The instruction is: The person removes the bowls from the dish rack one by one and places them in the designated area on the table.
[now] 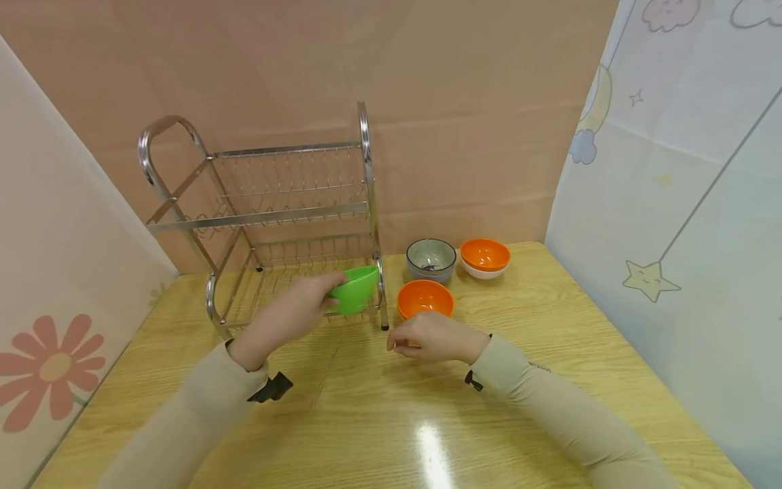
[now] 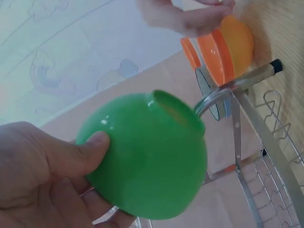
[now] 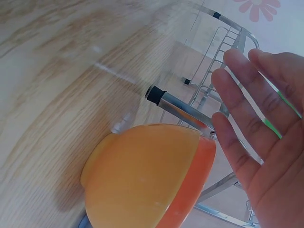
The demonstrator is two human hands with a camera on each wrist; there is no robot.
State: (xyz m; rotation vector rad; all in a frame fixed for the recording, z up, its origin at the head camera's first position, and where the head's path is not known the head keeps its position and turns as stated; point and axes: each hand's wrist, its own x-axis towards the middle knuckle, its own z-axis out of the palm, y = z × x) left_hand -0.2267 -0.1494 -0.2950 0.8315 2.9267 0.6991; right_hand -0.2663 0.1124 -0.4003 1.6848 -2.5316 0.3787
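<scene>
My left hand (image 1: 305, 302) grips a green bowl (image 1: 356, 291), which is tilted and held in front of the dish rack's right end. In the left wrist view the bowl (image 2: 147, 161) turns its outside toward the camera, with the thumb on its outer wall and fingers behind. My right hand (image 1: 436, 336) is over the table just in front of an orange bowl (image 1: 425, 297). Its fingers are loosely bent and hold nothing in the right wrist view. There, the bowl's outside (image 3: 142, 175) looks yellow below an orange band at the rim.
A two-tier metal dish rack (image 1: 287, 216) stands at the back left of the wooden table (image 1: 366, 421). Right of it is a grey bowl (image 1: 431, 257) with a dark rim. Beside that, an orange bowl (image 1: 485, 255) sits above a white base (image 1: 484, 273).
</scene>
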